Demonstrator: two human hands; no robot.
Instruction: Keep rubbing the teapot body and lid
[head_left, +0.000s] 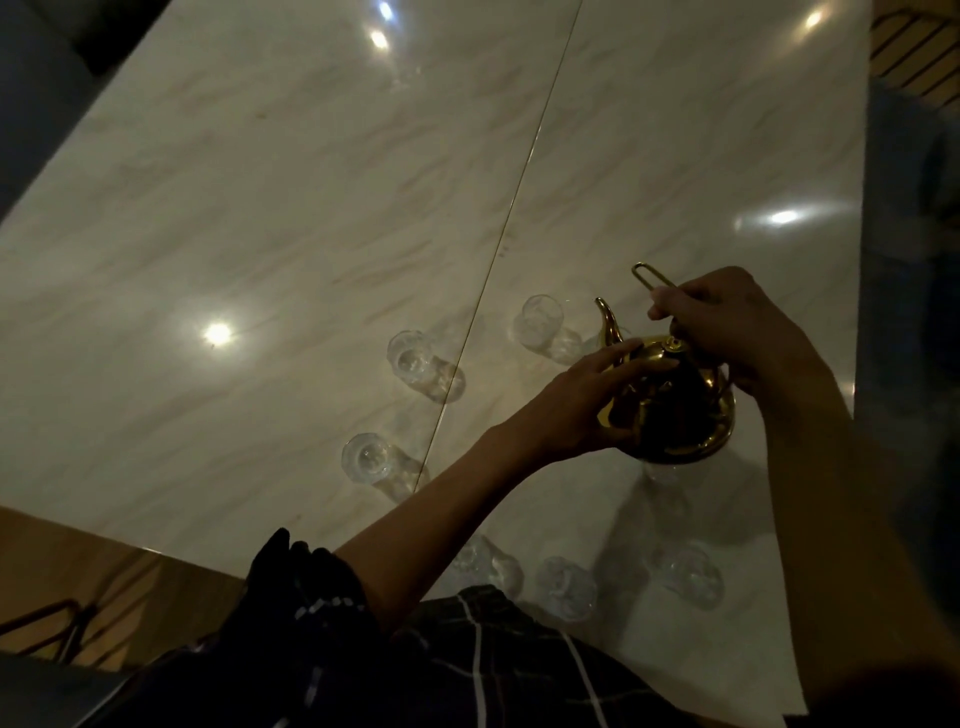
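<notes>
Gold teapot (675, 405) tilted above desk (260, 234), at 3 o'clock from clear glasses (423, 364). Right hand (727, 322) grip pinches wire handle (652, 278); left hand (576, 405) fingers spread, steadying pot body. Step seems pouring; next move likely needs spout over glass rim, slow tilt.

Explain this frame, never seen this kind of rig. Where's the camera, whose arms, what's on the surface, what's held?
There is one picture, from a wide-angle camera worn on a person's head, looking forward and down. No machine: the arms are the wearer's own.

The right hand has its grip on the wire handle of a gold teapot. The left hand rests on the pot's side, fingers fairly straight.

The pot sits on or just above a glossy marble table. Clear glasses stand around it, for example one by the spout and another to the left.
</notes>
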